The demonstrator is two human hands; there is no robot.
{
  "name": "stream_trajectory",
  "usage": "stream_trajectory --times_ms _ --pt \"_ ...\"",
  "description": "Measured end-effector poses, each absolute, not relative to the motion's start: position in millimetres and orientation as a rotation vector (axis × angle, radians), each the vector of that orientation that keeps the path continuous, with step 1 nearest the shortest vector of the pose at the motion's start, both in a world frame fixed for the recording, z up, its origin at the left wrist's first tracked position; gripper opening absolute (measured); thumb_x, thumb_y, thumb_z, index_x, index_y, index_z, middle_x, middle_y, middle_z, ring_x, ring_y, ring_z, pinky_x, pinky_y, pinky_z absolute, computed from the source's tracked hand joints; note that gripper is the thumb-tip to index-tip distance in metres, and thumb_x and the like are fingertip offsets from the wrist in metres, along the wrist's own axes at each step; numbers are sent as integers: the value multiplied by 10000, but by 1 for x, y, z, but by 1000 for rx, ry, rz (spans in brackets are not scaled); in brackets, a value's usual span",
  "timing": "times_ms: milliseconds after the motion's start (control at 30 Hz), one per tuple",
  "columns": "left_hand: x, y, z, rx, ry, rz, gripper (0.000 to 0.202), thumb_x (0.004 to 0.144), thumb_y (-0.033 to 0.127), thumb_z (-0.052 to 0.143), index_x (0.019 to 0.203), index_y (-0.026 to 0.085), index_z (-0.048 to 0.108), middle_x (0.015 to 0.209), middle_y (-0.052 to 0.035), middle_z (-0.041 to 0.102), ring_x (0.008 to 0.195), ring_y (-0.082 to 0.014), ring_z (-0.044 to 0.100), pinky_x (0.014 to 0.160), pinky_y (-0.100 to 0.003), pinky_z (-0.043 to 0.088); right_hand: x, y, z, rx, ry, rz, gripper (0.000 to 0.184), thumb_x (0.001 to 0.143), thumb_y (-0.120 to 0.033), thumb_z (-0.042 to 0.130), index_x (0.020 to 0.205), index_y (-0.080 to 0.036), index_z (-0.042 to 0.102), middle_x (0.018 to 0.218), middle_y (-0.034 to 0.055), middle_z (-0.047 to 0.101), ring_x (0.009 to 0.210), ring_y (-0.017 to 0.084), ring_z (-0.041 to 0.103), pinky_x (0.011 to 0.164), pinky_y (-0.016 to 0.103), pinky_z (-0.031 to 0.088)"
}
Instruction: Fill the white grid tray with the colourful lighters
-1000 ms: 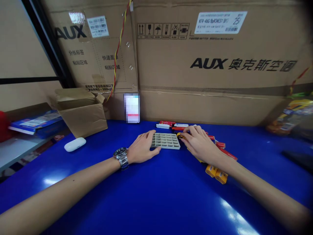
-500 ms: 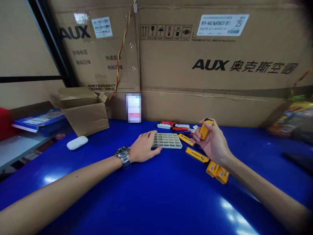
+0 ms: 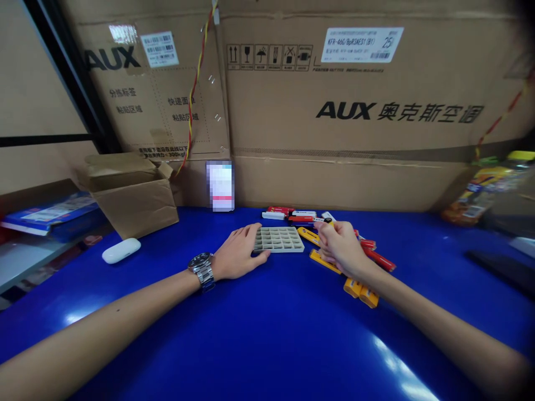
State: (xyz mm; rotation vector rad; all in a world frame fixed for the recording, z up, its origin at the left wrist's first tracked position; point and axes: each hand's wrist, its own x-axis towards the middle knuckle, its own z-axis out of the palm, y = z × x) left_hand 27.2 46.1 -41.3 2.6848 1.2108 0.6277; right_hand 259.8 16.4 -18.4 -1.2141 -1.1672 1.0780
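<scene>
My left hand [image 3: 237,256], with a steel watch on its wrist, lies flat on the blue table [image 3: 267,334]. Its fingers are stretched out against the left edge of a small grey grid tray [image 3: 279,239], and the thumb runs along the tray's near edge. My right hand [image 3: 340,248] is low over the table just right of the tray, its fingers curled in; what they enclose is hidden. Beside it lie yellow stick-shaped pieces [image 3: 322,261], and two more yellow pieces [image 3: 361,292] lie under my forearm. Red pieces [image 3: 376,257] lie to the right, and red and white ones [image 3: 288,213] behind the tray.
Large AUX cardboard cartons [image 3: 355,111] wall off the back of the table. An open small carton [image 3: 134,195] stands at the back left, a white earbud case [image 3: 121,250] in front of it. A blurred upright card [image 3: 221,185] leans on the cartons. Snack bags [image 3: 489,184] sit at right.
My right hand lifted a yellow piece off the table half a second ago and has now come back down beside the tray with its fingers curled. My left hand stayed on the tray.
</scene>
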Motion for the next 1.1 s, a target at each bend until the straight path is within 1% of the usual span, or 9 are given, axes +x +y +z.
stream_trajectory --times_ms 133,300,367,467,633,867,967,1100 --pt "28 47 -42 2694 1219 639 546 865 476 464 1288 145 367 1256 -178 522 1120 -325 526 932 -480 422 252 19 -11 -1173 -1086 1144 388 754 -405 587 528 -233 323 326 -110 251 264 33 191 281 178 160" --pt "29 47 -43 2725 1203 651 519 864 450 477 1278 161 361 1232 -161 537 1091 -311 549 920 -463 437 224 13 -1 -1067 -974 1263 430 771 -434 522 462 -221 313 307 -99 225 260 30 169 279 174 154" --pt "29 45 -41 2720 1197 647 502 863 433 477 1268 159 366 1228 -161 539 1095 -306 545 923 -462 436 210 11 -4 -1040 -968 1295 397 750 -401 528 468 -222 313 310 -103 228 263 29 171 276 169 157" --pt "31 43 -37 2688 1204 615 497 857 418 476 1262 149 374 1234 -167 534 1106 -306 535 938 -469 425 196 10 -14 -1012 -971 1294 324 709 -345 556 523 -224 320 345 -119 251 271 24 185 274 162 174" --pt "33 39 -32 2637 1275 562 529 847 423 484 1268 120 380 1254 -182 523 1118 -316 525 952 -467 413 194 11 -28 -1054 -995 1273 261 698 -335 579 630 -227 352 385 -137 294 281 23 210 274 163 204" --pt "33 39 -33 2650 1274 554 523 857 446 470 1271 141 374 1246 -168 527 1119 -316 527 944 -469 416 197 9 -30 -1078 -1095 1190 204 697 -309 570 645 -212 397 387 -137 302 276 27 250 271 169 234" --pt "33 40 -34 2665 1261 565 525 861 446 468 1277 144 363 1244 -166 526 1118 -311 529 944 -464 417 196 9 -29 -1050 -1094 1222 259 712 -347 584 612 -211 388 378 -129 298 273 24 242 271 167 216" --pt "33 40 -35 2680 1234 594 514 864 434 463 1274 142 361 1234 -173 530 1107 -313 531 932 -476 420 196 8 -29 -983 -1075 1327 373 751 -423 568 553 -216 330 377 -118 278 272 12 211 273 165 186"
